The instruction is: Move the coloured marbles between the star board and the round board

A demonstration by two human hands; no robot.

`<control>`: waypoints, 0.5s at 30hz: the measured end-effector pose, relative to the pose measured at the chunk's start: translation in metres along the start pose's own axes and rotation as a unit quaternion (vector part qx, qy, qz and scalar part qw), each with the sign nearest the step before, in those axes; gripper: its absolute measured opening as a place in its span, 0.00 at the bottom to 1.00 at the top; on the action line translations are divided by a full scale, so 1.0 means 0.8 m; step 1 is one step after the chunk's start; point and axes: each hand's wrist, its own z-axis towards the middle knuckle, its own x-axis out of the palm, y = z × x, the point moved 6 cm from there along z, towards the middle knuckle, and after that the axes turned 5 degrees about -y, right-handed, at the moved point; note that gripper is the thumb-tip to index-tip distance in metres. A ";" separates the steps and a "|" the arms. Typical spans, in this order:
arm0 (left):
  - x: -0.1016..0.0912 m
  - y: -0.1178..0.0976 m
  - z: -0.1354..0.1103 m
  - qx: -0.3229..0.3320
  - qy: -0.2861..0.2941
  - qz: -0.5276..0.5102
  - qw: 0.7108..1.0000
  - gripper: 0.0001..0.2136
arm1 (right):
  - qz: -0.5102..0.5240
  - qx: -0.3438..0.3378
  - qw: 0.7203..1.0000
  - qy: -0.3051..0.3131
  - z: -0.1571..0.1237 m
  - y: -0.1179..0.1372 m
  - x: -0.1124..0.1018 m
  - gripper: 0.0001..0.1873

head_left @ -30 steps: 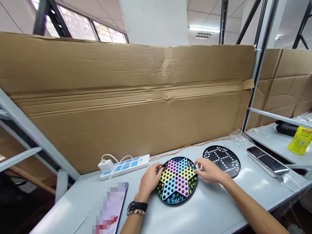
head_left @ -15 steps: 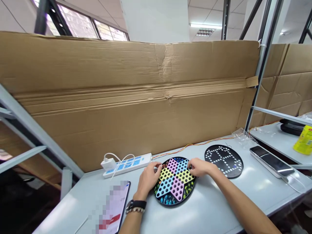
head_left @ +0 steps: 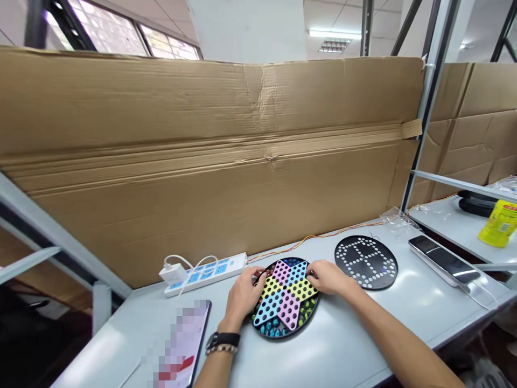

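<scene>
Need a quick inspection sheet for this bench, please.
Surface: pale grey bench top.
Job's things: Chinese checkers board, coloured star, marbles around it.
Clutter: pixelated phone; black dotted disc; phone on white base; plastic wrap.
Grips: left hand and right hand both on the board's edge.
Cables: white power strip, plugged charger; coloured wires behind the board.
Surroundings: cardboard partition; metal upright; yellow bottle.
</scene>
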 end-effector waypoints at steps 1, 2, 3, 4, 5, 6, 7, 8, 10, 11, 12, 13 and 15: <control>0.001 0.000 0.000 -0.001 -0.002 0.000 1.000 0.15 | -0.013 0.012 1.000 0.003 0.000 0.000 -0.001 0.12; 0.001 0.001 0.000 -0.002 -0.003 -0.001 1.000 0.15 | -0.025 0.029 0.999 0.008 0.000 0.000 -0.002 0.13; 0.002 0.001 0.000 -0.002 -0.004 -0.001 1.000 0.15 | -0.035 0.048 0.998 0.009 0.001 0.001 -0.004 0.13; 0.002 0.001 0.000 -0.002 -0.005 -0.002 1.000 0.16 | -0.040 0.059 0.997 0.008 0.001 0.003 -0.006 0.13; 0.003 0.001 0.000 -0.001 -0.007 -0.002 1.000 0.16 | -0.042 0.069 0.997 0.005 0.001 0.005 -0.007 0.12; 0.003 0.001 0.000 0.000 -0.008 -0.003 1.000 0.16 | -0.046 0.079 0.996 0.001 0.002 0.008 -0.008 0.11; 0.002 0.001 0.000 0.000 -0.009 -0.003 1.000 0.15 | -0.048 0.089 0.995 -0.003 0.002 0.009 -0.008 0.09; 0.002 0.001 0.000 0.001 -0.009 -0.004 1.000 0.16 | -0.049 0.096 0.994 -0.006 0.003 0.010 -0.008 0.08; 0.002 0.000 0.000 0.001 -0.009 -0.005 1.000 0.16 | -0.041 0.101 0.994 -0.011 0.003 0.010 -0.006 0.06; 0.001 0.000 0.000 0.001 -0.007 -0.005 1.000 0.16 | -0.030 0.100 0.994 -0.014 0.003 0.010 -0.006 0.05; 0.001 0.000 0.000 0.002 -0.006 -0.006 1.000 0.16 | -0.017 0.097 0.995 -0.020 0.003 0.008 -0.006 0.04; 0.001 0.000 0.000 0.002 -0.006 -0.006 1.000 0.17 | -0.004 0.095 0.995 -0.024 0.003 0.006 -0.006 0.04; 0.001 -0.001 -0.001 0.002 -0.004 -0.007 1.000 0.16 | 0.009 0.092 0.995 -0.030 0.002 0.002 -0.008 0.03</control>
